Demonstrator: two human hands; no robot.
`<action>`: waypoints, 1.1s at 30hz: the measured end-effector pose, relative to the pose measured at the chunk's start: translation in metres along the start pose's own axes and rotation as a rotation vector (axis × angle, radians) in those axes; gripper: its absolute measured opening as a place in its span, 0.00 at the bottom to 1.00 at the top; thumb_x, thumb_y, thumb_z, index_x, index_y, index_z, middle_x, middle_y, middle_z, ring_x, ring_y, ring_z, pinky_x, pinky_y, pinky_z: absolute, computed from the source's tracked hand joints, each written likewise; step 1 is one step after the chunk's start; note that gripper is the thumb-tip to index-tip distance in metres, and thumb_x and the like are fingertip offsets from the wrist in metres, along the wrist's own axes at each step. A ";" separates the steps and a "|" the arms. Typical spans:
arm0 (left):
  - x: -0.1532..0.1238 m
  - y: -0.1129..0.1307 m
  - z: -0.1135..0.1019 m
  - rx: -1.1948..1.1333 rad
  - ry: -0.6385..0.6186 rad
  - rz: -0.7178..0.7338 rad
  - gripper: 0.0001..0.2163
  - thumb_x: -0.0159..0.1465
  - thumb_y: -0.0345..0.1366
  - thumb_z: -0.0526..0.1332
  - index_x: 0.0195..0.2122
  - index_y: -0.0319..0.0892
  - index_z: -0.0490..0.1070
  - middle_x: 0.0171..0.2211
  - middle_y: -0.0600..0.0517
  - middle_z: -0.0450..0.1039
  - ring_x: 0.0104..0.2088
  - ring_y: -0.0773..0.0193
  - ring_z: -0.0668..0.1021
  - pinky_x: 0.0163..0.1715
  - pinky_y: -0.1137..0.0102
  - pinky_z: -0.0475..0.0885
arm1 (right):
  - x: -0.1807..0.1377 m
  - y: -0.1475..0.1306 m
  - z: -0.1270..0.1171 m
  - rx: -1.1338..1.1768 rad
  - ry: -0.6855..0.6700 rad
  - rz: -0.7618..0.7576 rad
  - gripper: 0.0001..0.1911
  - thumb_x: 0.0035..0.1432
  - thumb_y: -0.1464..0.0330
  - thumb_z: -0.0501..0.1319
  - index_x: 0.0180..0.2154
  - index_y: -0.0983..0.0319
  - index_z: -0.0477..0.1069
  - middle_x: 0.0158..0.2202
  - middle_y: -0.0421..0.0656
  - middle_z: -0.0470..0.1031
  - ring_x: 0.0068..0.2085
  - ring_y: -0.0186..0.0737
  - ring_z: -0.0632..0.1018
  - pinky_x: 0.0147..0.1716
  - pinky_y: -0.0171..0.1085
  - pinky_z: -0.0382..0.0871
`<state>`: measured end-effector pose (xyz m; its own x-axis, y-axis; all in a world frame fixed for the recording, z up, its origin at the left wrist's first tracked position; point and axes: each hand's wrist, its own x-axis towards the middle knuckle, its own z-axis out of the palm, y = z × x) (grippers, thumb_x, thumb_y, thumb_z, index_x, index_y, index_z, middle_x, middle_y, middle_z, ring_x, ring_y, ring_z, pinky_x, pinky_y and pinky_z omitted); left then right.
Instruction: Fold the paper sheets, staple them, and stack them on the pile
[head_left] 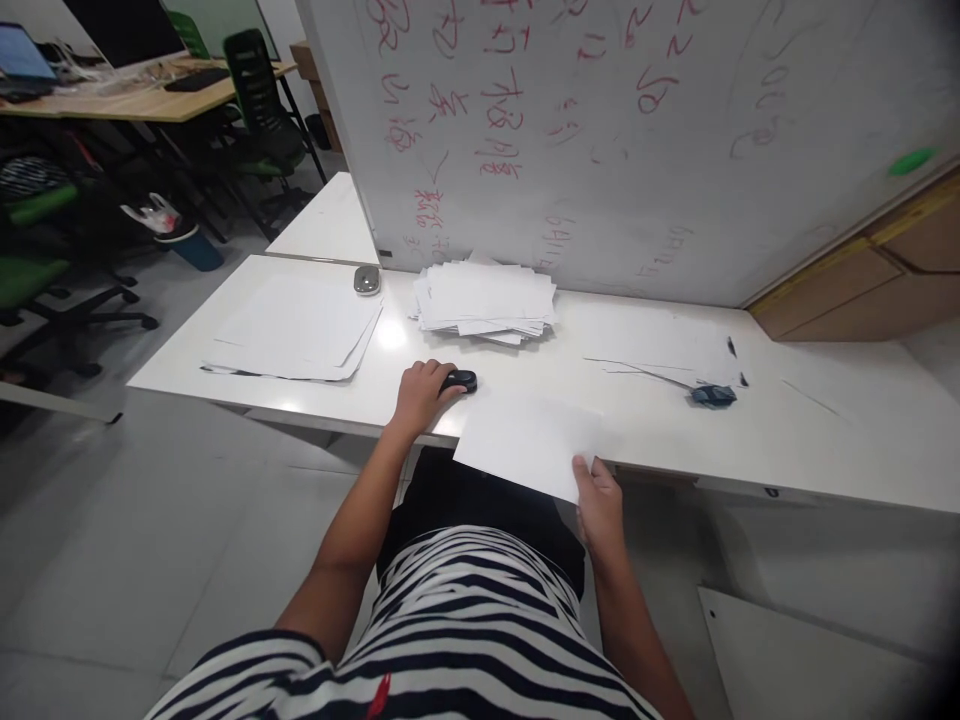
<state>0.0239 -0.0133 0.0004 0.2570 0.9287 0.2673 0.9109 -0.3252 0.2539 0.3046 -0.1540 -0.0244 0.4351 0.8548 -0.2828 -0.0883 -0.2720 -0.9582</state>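
My left hand (421,394) rests on the white table (825,440) with its fingers curled over a small dark object (460,380), possibly a stapler. My right hand (598,493) pinches the near corner of a white sheet of paper (529,440) that overhangs the table's front edge. A messy stack of white paper (486,299) lies just beyond, against the whiteboard.
A whiteboard (600,130) with red writing stands at the back of the table. Loose sheets (296,330) lie at the left, with a small grey object (367,281) behind them. More sheets (660,345) and a dark blue object (713,396) lie at right. Desks and green chairs (259,90) stand far left.
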 end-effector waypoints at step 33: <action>0.030 0.008 -0.056 -0.307 -0.266 0.123 0.21 0.64 0.55 0.50 0.40 0.45 0.74 0.37 0.49 0.76 0.39 0.57 0.74 0.42 0.63 0.65 | -0.007 -0.001 0.023 0.119 -0.193 0.129 0.31 0.50 0.50 0.64 0.51 0.61 0.71 0.34 0.42 0.78 0.20 0.29 0.66 0.13 0.29 0.53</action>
<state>0.0209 0.0016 0.0625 0.4685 0.8804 0.0740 0.7403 -0.4368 0.5110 0.2806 -0.1496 -0.0223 0.2356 0.8880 -0.3950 -0.2416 -0.3402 -0.9088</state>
